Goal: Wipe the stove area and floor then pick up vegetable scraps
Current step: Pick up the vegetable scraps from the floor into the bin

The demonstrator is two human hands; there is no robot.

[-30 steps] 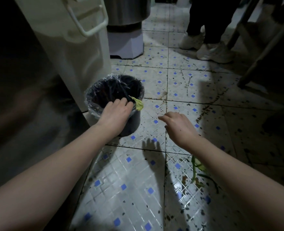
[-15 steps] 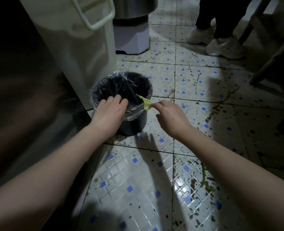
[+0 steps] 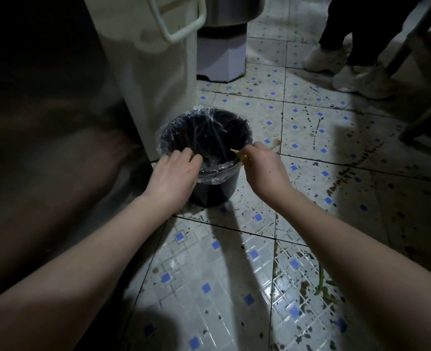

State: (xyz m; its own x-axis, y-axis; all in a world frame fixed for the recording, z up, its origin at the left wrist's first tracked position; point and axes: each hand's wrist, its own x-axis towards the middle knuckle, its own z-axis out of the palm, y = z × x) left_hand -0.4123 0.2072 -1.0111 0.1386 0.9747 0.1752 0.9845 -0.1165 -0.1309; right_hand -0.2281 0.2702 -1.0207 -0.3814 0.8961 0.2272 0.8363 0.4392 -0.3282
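A small black bin [image 3: 217, 192] lined with a clear plastic bag stands on the tiled floor [image 3: 209, 287] beside a white appliance. My left hand [image 3: 175, 174] rests on the bin's near-left rim, fingers curled over the bag's edge. My right hand [image 3: 262, 168] pinches a yellow-green leaf scrap [image 3: 238, 154] at the bin's right rim. More green stems [image 3: 322, 285] lie on the floor at the lower right, partly hidden by my right forearm.
The white appliance [image 3: 153, 79] with a handle stands at the left, with a steel drum on a pale base [image 3: 220, 59] behind it. Another person's white shoes [image 3: 361, 81] stand at the upper right, next to dark slanted furniture legs [image 3: 422, 122]. The floor is spotted with dirt.
My right hand reached left to the bin's rim and took hold of the leaf scrap hanging there. My left hand stayed on the rim. The camera moved closer.
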